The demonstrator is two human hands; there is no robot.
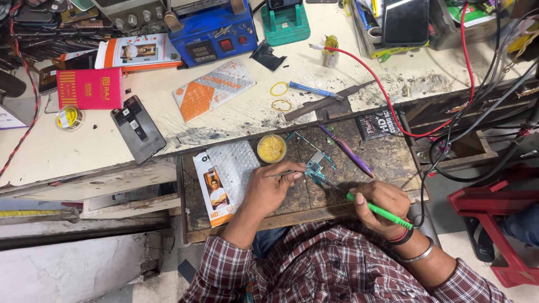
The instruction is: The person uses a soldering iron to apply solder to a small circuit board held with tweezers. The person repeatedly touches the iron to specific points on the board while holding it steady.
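Note:
A small teal circuit board [315,166] lies on a dark wooden pull-out board [387,154] in front of me. My left hand [270,188] pinches thin metal tweezers [283,174] whose tip reaches the circuit board's left side. My right hand [382,206] grips a green-handled soldering iron [377,211]; its tip points up-left at the circuit board. A round tin of yellow paste [272,148] sits just above my left hand.
A purple tool [348,151] and a bubble-wrapped packet [224,177] lie on the pull-out board. The white bench [67,151] behind holds a dark phone [137,128], a blue machine [213,33], packets and rubber bands. Red and black cables [466,90] hang at right, beside a red stool [499,219].

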